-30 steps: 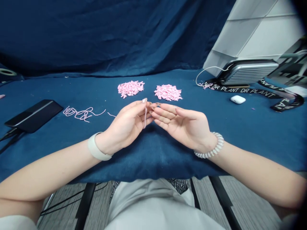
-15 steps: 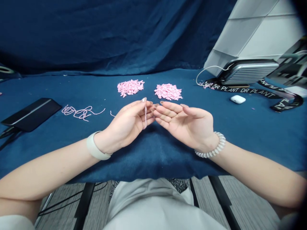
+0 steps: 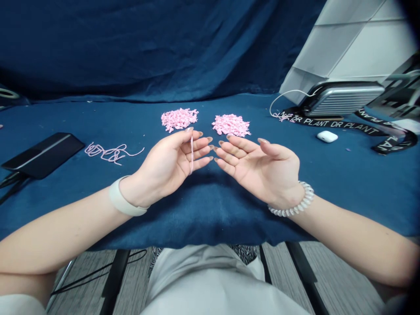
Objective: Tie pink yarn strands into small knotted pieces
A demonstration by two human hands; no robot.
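My left hand pinches a short length of pink yarn between thumb and index finger. The yarn hangs down across the palm, and the other fingers are extended. My right hand is open, palm turned up and inward, holding nothing. The fingertips of both hands are close together, with a small gap. Just beyond the fingers lie two heaps of small pink pieces, the left heap and the right heap. A loose tangle of pink yarn rests to the left of my left hand.
A black flat device with a cable lies at the left. To the right are a white earbud case, a black lettered lanyard and a silver ribbed case with a white cable. Blue cloth covers the table.
My hands have moved slightly apart, left hand leftward and right hand rightward. The yarn has moved left with my left hand, still pinched.
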